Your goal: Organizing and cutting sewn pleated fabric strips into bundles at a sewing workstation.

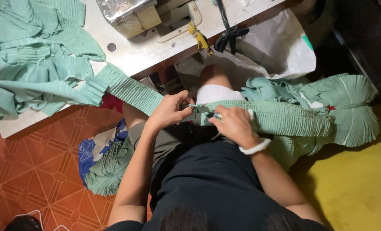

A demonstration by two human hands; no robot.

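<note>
A long strip of green pleated fabric (280,116) runs from the pile on the sewing table across my lap to the right. My left hand (170,110) pinches the strip at its middle, fingers closed on the cloth. My right hand (233,125), with a white band at the wrist, grips the same strip just to the right and seems to hold a small tool with a blue tip against it. Both hands sit close together above my knee.
A heap of green pleated fabric (32,55) covers the left of the white sewing table (135,53); the sewing machine base (130,15) stands at the back. More green pieces (349,107) lie on the right, a white bag (280,47) behind, and another green bundle (109,167) on the tiled floor.
</note>
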